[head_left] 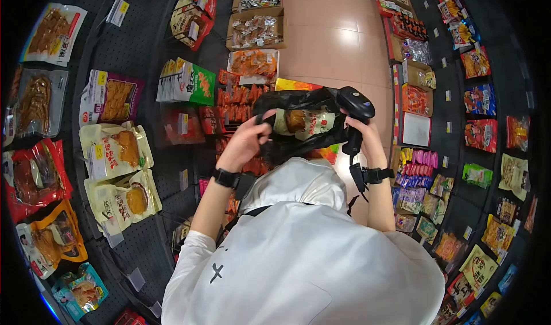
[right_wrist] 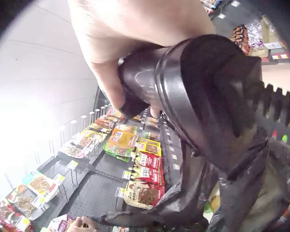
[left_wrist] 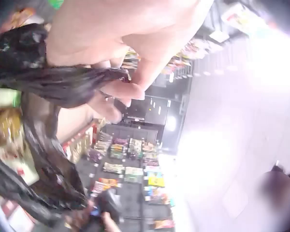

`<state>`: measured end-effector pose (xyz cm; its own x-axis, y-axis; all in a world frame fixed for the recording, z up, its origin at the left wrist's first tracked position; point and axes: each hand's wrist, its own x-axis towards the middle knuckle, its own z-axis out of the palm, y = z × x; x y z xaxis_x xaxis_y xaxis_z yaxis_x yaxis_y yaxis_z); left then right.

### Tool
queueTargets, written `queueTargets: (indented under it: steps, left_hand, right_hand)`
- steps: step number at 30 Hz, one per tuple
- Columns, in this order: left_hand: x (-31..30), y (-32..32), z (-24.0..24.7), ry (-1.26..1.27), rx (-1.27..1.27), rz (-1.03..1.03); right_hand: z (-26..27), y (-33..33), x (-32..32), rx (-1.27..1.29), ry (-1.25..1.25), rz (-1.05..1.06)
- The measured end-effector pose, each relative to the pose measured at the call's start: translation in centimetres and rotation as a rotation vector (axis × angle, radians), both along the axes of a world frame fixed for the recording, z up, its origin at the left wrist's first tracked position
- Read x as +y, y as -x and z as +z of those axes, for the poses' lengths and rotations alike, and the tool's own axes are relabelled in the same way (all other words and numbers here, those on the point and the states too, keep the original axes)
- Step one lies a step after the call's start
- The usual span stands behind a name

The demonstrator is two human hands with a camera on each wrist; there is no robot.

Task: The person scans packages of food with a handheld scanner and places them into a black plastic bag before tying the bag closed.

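A black plastic bag (head_left: 270, 147) hangs open between the two hands, with a cream snack packet (head_left: 313, 124) lying in its mouth. At the bag's left side the left hand (head_left: 247, 136) pinches its rim; in the left wrist view the fingers (left_wrist: 123, 89) curl over the gathered black film (left_wrist: 58, 84). The right hand (head_left: 366, 134) grips a black handheld scanner (head_left: 357, 104) beside the bag's right edge. Up close in the right wrist view, that hand (right_wrist: 140, 24) wraps the scanner's body (right_wrist: 217, 92), and bag film (right_wrist: 183, 188) hangs beneath. Whether it also holds the film is hidden.
Packets hang on the dark pegboard shelf (head_left: 135, 170) at left, with cream packets (head_left: 117, 153) nearest. Open cartons (head_left: 256, 29) of small snacks stand beyond the bag. Another stocked shelf (head_left: 488, 170) runs along the right. Tiled floor (head_left: 333, 38) lies between.
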<state>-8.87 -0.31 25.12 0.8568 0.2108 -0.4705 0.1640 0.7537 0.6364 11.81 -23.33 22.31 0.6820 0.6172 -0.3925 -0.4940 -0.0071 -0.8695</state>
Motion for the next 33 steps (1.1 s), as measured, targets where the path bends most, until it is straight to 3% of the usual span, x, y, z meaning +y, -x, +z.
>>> queueTargets:
  steps: [3,5,8,15,17,21,23,27,33]
  left_hand:
    - [-1.5,-3.2,-0.6,-0.021,-0.056,-0.175]
    - [-2.8,-5.3,-2.5,-0.021,0.007,-0.165]
    - [-4.5,-7.5,-5.0,-0.248,0.002,-0.286]
    - [-6.3,-8.8,-4.6,-0.319,0.117,-0.258]
    - [-6.2,-8.8,-5.3,-0.294,0.189,-0.138]
    - [-5.5,-8.7,-5.2,-0.303,0.199,-0.107]
    - [-5.5,-8.6,-5.1,-0.309,0.200,-0.104]
    - [-5.7,-8.4,-4.9,-0.347,0.220,-0.093]
    - [-5.7,-7.8,-2.9,-0.502,0.257,-0.045]
  right_hand:
    - [-0.3,0.7,1.7,0.034,-0.039,0.046]
    - [-0.4,1.6,2.5,0.057,-0.072,0.043]
    - [-0.2,2.6,2.8,0.149,-0.101,0.100]
    - [0.9,2.7,1.3,0.137,-0.177,0.064]
    - [0.1,1.6,0.2,0.062,-0.137,-0.026]
    - [-1.7,-0.3,-1.9,-0.081,-0.008,-0.171]
    - [-2.4,-0.5,-2.4,-0.017,0.024,-0.197]
    - [-3.7,0.5,-1.6,0.293,-0.111,-0.028]
    - [-1.2,1.5,1.4,0.189,-0.179,0.070]
